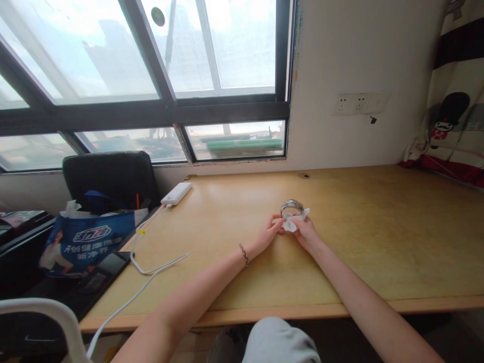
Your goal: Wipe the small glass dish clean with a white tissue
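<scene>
Above the wooden desk, my left hand [273,229] has its fingers closed at the lower left side of a shiny silver bracelet [292,203], which stands on edge with its loop facing me. My right hand [306,233] pinches a crumpled white tissue [290,225] against the lower part of the bracelet. The tissue hides the bottom of the loop and some fingertips. A dark braided band [244,255] circles my left wrist.
The desk [378,237] spreads under both hands. At its left edge lie a white power bank [177,194] and a white cable [151,273]. A blue bag [88,242] rests on a black chair [112,174] to the left. Windows and wall sockets [351,104] are behind.
</scene>
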### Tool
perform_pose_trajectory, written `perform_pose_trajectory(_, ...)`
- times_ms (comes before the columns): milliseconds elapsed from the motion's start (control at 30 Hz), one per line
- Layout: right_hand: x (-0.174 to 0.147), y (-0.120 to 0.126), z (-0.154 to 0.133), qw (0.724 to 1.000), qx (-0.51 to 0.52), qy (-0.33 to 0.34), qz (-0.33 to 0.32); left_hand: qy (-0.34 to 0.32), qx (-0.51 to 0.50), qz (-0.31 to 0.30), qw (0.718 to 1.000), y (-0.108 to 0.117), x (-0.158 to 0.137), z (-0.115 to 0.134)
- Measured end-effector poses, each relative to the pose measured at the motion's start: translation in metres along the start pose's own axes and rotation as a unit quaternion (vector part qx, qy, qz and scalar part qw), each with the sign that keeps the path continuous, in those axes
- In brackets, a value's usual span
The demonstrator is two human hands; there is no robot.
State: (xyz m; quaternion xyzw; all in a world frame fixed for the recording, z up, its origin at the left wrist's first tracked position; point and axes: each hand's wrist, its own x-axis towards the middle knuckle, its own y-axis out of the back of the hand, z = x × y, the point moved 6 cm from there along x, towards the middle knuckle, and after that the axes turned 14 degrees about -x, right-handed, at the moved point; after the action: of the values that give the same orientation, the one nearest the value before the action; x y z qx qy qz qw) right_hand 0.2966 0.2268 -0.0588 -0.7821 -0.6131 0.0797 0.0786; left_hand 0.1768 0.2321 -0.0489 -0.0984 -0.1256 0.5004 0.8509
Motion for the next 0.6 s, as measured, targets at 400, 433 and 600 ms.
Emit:
perform_pose_trajectory(400,-0.024,-0.030,-0.023,0.991,0.050,0.048,-0.117,-0.049,0.018,0.001,0.999,-0.013,0.003,-0.006)
perform_pose_trajectory(433,-0.025,-0.032,-0.023,0.989,0.055,0.046,-0.131,-0.047,0.006,0.029,0.998,-0.008,0.004,-0.009)
perform_pose_trajectory(600,-0.028,-0.040,-0.018,0.983,0.059,0.033,-0.170,-0.020,-0.051,0.059,0.997,-0.001,0.004,-0.012)
